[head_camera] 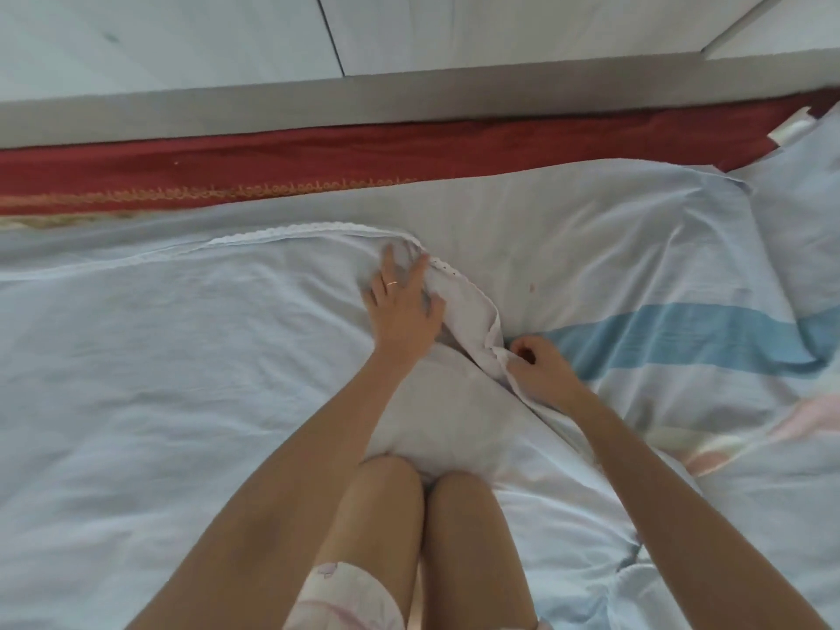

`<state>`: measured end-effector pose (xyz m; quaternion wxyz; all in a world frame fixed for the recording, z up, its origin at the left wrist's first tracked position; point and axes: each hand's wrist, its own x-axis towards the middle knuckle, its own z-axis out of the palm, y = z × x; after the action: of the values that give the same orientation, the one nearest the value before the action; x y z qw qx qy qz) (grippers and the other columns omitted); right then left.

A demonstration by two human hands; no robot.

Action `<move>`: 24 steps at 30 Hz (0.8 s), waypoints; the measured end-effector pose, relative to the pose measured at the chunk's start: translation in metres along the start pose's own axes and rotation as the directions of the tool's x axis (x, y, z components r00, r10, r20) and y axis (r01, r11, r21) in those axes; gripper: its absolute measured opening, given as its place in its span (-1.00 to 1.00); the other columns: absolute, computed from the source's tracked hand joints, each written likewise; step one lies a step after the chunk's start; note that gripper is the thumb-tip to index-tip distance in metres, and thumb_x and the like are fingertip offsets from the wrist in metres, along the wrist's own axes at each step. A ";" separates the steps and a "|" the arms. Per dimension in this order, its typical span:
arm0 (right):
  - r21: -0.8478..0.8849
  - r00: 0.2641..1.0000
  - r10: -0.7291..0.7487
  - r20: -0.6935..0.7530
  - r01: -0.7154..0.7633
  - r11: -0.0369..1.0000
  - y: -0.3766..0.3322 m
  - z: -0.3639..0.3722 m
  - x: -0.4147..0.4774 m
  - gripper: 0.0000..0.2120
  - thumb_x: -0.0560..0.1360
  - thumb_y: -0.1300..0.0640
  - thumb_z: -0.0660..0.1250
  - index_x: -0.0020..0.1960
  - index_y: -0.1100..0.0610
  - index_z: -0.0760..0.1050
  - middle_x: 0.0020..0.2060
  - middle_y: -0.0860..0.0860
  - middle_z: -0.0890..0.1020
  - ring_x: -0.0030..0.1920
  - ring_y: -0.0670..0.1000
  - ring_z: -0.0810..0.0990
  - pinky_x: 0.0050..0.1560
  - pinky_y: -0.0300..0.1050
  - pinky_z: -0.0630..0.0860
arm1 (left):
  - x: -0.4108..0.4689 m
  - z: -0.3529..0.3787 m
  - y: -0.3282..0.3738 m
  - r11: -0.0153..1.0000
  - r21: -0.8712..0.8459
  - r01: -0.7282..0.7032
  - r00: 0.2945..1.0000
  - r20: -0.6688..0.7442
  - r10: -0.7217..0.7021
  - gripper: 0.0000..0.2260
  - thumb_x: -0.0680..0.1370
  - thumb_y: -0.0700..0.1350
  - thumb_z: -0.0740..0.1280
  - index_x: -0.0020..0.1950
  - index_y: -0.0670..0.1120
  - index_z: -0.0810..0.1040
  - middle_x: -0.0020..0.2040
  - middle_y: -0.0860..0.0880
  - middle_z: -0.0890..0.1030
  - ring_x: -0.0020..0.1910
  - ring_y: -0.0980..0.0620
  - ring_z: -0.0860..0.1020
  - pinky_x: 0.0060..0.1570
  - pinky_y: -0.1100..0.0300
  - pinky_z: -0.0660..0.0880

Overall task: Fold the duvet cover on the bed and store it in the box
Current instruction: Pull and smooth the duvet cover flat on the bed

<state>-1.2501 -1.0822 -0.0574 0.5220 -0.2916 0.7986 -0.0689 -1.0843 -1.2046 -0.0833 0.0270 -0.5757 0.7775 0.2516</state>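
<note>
I am kneeling on the bed, and my bare knees (386, 488) press into the duvet cover (159, 356). It is pale, almost white, and spreads across the whole left and near part of the scene, rumpled in soft creases. Its lace-trimmed edge (291, 231) runs along the far side from the left. It curves round a corner just beyond my left hand and comes back toward me as a bunched fold between my two hands.

My left hand (402, 311) lies flat on the cover just inside that corner. The fingers are straight and spread, the fingertips reach close to the lace, and a thin ring (392, 283) sits on one finger. My right hand (541, 368) is nearer to me and to the right, apart from the left. Its fingers are curled and pinch the folded edge of the cover where the fold comes down.

To the right of the fold lies a bedsheet (672, 329) with a broad blue band and faint pink shapes, uncovered there. Along the far side of the bed runs a red cloth (409, 152) with gold stitching. Beyond it are a grey ledge (318, 97) and white panels (182, 34). At the near edge I can see the hem of my patterned shorts (336, 593).
</note>
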 end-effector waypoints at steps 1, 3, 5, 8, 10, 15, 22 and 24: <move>0.034 1.000 0.002 0.024 -0.003 0.999 -0.002 0.002 0.002 -0.79 0.50 0.18 0.31 -0.28 0.10 0.37 -0.40 -0.02 0.40 -0.35 -0.05 0.36 -0.34 -0.29 0.28 | 0.002 -0.005 -0.015 1.000 0.030 -0.001 0.999 -0.046 0.002 -0.49 0.45 -0.07 0.24 0.42 0.04 0.36 0.51 -0.24 0.15 0.16 -0.23 0.42 0.18 -0.08 0.36; 0.107 0.997 0.019 0.073 -0.027 0.994 -0.006 0.005 0.005 -0.72 0.51 0.20 0.31 -0.30 0.06 0.27 -0.41 -0.05 0.35 -0.37 -0.08 0.30 -0.33 -0.27 0.28 | 0.010 -0.017 -0.034 0.996 0.087 -0.010 0.998 -0.061 0.016 -0.46 0.47 -0.22 0.25 0.45 0.01 0.31 0.53 -0.20 0.08 0.10 -0.19 0.44 0.00 -0.02 0.48; 0.174 0.992 0.030 0.121 -0.051 0.983 -0.010 0.007 0.006 -0.73 0.50 0.22 0.35 -0.26 0.06 0.29 -0.36 -0.06 0.37 -0.33 -0.10 0.33 -0.34 -0.36 0.30 | 0.020 -0.027 -0.045 0.997 0.078 -0.004 0.999 -0.053 0.009 -0.51 0.54 -0.23 0.21 0.46 0.01 0.27 0.56 -0.09 0.00 0.15 -0.14 0.43 -0.24 0.06 0.48; 0.217 0.998 0.002 0.057 -0.014 0.976 -0.012 0.008 0.005 -0.75 0.45 0.22 0.42 -0.07 0.09 0.34 -0.23 -0.07 0.44 -0.19 -0.04 0.43 -0.21 -0.34 0.37 | 0.037 -0.041 -0.052 1.000 0.028 -0.007 0.997 -0.080 0.010 -0.59 0.58 -0.25 0.19 0.42 -0.03 0.29 0.56 -0.02 0.02 0.12 -0.12 0.47 -0.34 0.10 0.42; 0.107 0.998 -0.039 -0.050 0.045 0.993 -0.012 0.000 0.005 -0.71 0.45 0.25 0.38 0.09 0.11 0.34 -0.10 -0.03 0.50 -0.07 0.04 0.50 -0.08 -0.20 0.37 | 0.047 -0.050 -0.058 1.000 -0.027 0.006 0.994 -0.106 -0.008 -0.64 0.57 -0.26 0.19 0.36 -0.06 0.33 0.50 -0.06 0.18 0.10 -0.13 0.50 -0.29 0.06 0.44; -0.216 0.937 -0.134 -0.322 0.065 0.974 -0.020 -0.058 0.016 -0.68 0.49 0.32 0.20 0.23 0.21 0.43 0.07 0.15 0.58 0.10 0.19 0.53 0.00 -0.09 0.40 | 0.071 -0.061 -0.072 0.989 -0.086 0.117 0.992 -0.046 -0.122 -0.76 0.58 -0.27 0.12 0.17 -0.13 0.49 0.15 -0.15 0.44 0.01 -0.19 0.51 -0.12 0.10 0.34; -0.425 0.963 -0.183 -0.200 0.082 0.901 -0.051 -0.127 0.087 -0.79 0.47 0.31 0.25 0.07 0.28 0.54 -0.04 0.20 0.59 0.04 0.21 0.54 -0.14 -0.16 0.32 | 0.106 -0.068 -0.072 0.979 -0.039 0.199 0.979 -0.043 -0.201 -0.79 0.64 -0.15 0.09 0.16 -0.15 0.47 0.06 -0.23 0.53 0.04 -0.24 0.50 -0.12 0.05 0.34; -0.505 0.976 -0.146 -0.163 0.045 0.862 -0.049 -0.142 0.102 -0.80 0.46 0.30 0.23 0.00 0.28 0.59 -0.06 0.19 0.62 0.05 0.20 0.55 -0.15 -0.16 0.34 | 0.110 -0.067 -0.074 0.981 -0.004 0.195 0.979 -0.052 -0.195 -0.80 0.65 -0.14 0.09 0.14 -0.16 0.45 0.05 -0.25 0.53 0.03 -0.25 0.50 -0.13 0.03 0.34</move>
<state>-1.3838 -1.2052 -0.0547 0.3440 -0.4475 0.8211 0.0851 -1.0374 -1.3454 -0.0883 0.0319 -0.6555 0.7179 0.2322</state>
